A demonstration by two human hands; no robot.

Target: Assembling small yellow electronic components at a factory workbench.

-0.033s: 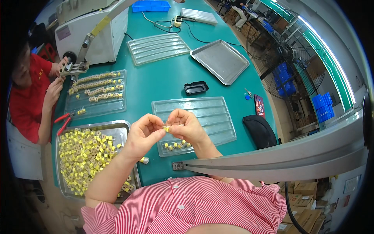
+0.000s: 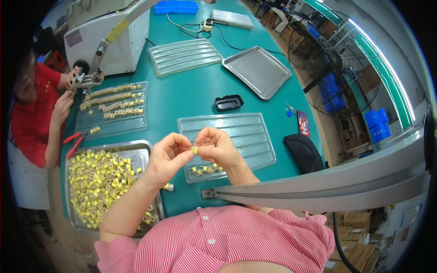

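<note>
Thumb and fingers of my left hand [image 2: 167,157] and my right hand [image 2: 221,149] meet over one small yellow-wrapped coil [image 2: 195,150], both pinching it. Fingertips cover part of the coil. Beneath my hands lies a clear ribbed plastic tray [image 2: 241,136], with several similar coils [image 2: 207,169] in its nearest groove. To the left, partly behind my left forearm, a metal tray [image 2: 146,152] holds a large heap of yellow coils [image 2: 102,184]. A single coil [image 2: 169,187] rests by that tray's right edge.
A co-worker in a red shirt [image 2: 43,91] works at a white machine [image 2: 109,45], near a tray of coil rows [image 2: 123,125] and red pliers [image 2: 75,141]. A metal arm [image 2: 318,189] crosses at right. Beyond are a black holder [image 2: 229,103], metal tray [image 2: 255,70] and black pouch [image 2: 302,154].
</note>
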